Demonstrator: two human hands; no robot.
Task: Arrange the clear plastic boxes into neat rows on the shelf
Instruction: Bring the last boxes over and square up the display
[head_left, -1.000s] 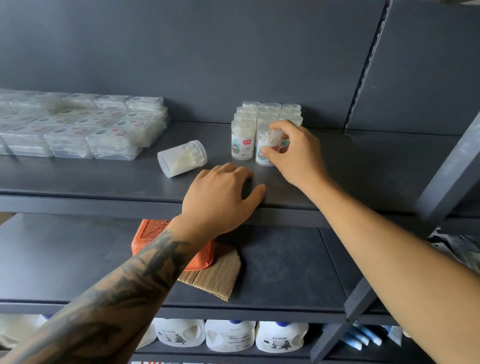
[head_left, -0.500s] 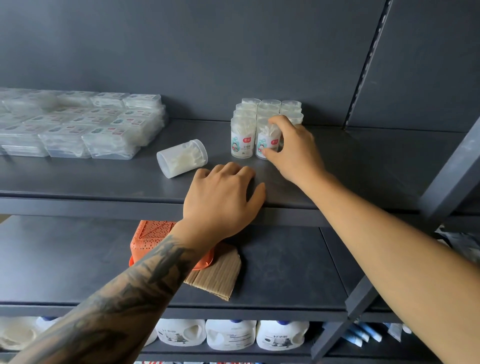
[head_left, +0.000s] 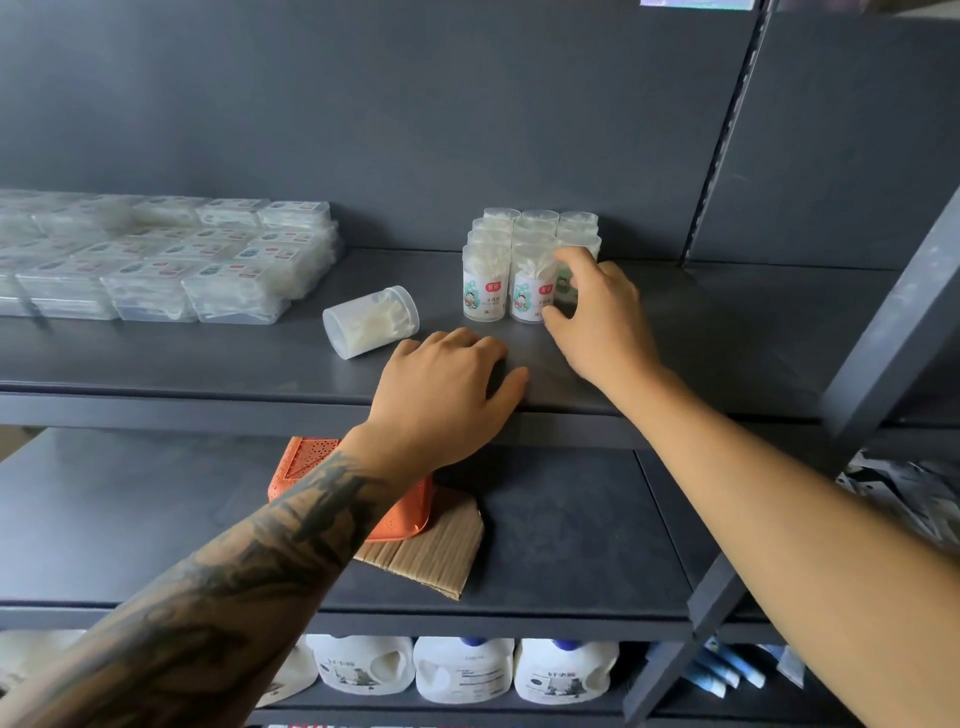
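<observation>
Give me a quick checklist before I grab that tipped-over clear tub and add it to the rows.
1. Tipped clear cylindrical plastic tub lies on its side, apart from the group: not ok.
2. Its lid is seated: cannot tell.
3. Left hand rests on the dark grey shelf near the tub, holding nothing: ok.
4. Right hand grips the front-right tub of the upright clear labelled tubs: not ok, release first.
5. Upright tubs stand in straight rows: ok.
6. Bare shelf in front of the rows: ok.

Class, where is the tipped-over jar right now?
The tipped-over jar lies on the upper shelf, between the flat boxes and the upright jars.
</observation>
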